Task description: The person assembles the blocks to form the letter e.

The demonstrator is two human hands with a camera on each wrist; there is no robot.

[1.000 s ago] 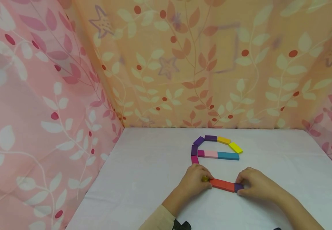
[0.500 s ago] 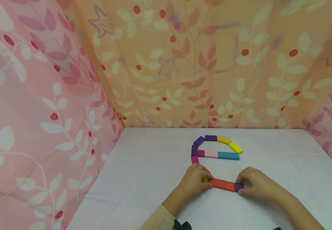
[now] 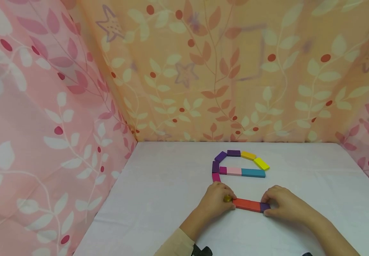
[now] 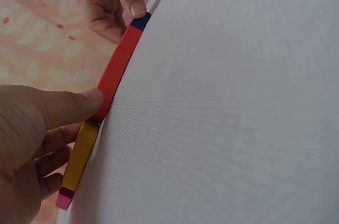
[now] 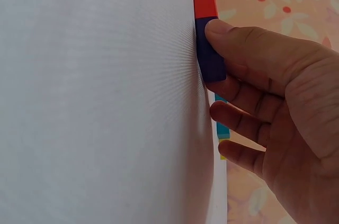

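In the head view, a row of red blocks point(image 3: 246, 204) lies on the white table, with a dark purple block point(image 3: 264, 207) at its right end. My left hand point(image 3: 215, 202) pinches the left end of the red row, its thumb on the near side in the left wrist view. A mustard-yellow block point(image 4: 80, 155) angles away there, followed by a magenta block point(image 4: 64, 198); my palm partly hides them from above. The dark purple block is pinched by my right hand point(image 3: 287, 204), thumb on its near face in the right wrist view, other fingers curled behind.
Behind the hands, purple blocks point(image 3: 234, 153) and yellow blocks point(image 3: 261, 164) form an arch. Under it runs a straight row of magenta, pink point(image 3: 234, 171) and blue point(image 3: 253, 173) blocks. Patterned cloth point(image 3: 184, 71) hangs behind the table and at both sides.
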